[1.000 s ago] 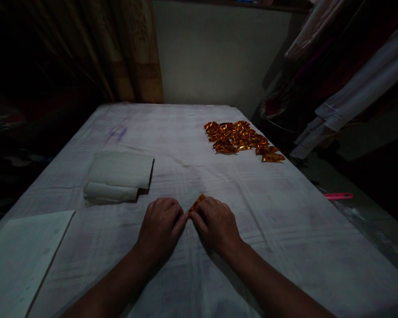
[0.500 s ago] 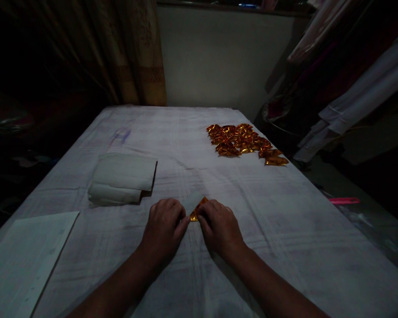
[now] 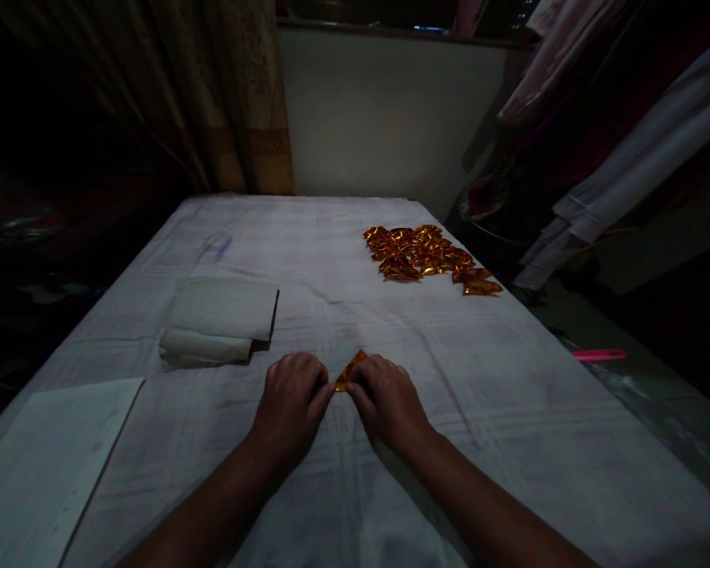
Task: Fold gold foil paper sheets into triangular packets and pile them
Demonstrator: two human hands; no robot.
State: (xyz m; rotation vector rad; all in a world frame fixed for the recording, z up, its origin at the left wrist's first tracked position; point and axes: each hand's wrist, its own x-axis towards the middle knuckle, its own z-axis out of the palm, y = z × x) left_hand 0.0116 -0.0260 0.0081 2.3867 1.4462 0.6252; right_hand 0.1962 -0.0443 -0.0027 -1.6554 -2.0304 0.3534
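Note:
Between my two hands, a small piece of gold foil paper (image 3: 350, 369) lies on the cloth-covered table, folded to a slanted gold edge with a pale part behind it. My left hand (image 3: 289, 398) is closed, its thumb and fingertips pinching the left corner of the paper. From the right, my right hand (image 3: 390, 398) grips the gold side, thumb near the lower edge and curled fingers on top. The fingers hide much of the piece. Farther back on the right lies a pile of folded, shiny gold foil pieces (image 3: 414, 252).
A folded stack of pale paper (image 3: 222, 312) sits left of my hands. Nearer, a white sheet (image 3: 53, 457) lies at the table's left edge. Beyond the right edge are a pink handle (image 3: 600, 355) and hanging clothes (image 3: 603, 189). A curtain (image 3: 260, 118) hangs behind the table.
The view has tilted and shifted slightly. Both hands keep their hold on the foil paper in nearly the same place, and less of its bright lower edge shows.

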